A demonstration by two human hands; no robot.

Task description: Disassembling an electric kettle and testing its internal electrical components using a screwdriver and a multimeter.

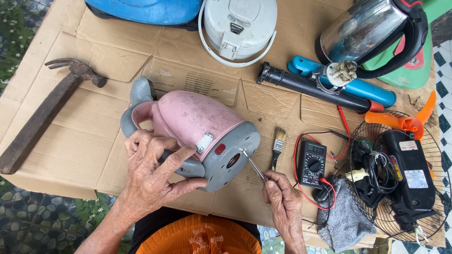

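Note:
A pink electric kettle with a grey handle and grey base lies on its side on flattened cardboard. My left hand grips its grey handle near the base and steadies it. A thin screwdriver is held in my right hand, its metal tip touching the kettle's grey underside beside a red spot and a dark opening.
A hammer lies at the left. A small paintbrush and a black multimeter with red leads sit right of the kettle. Behind are a white cooker, a steel kettle, a black tube, and a fan with an orange blade.

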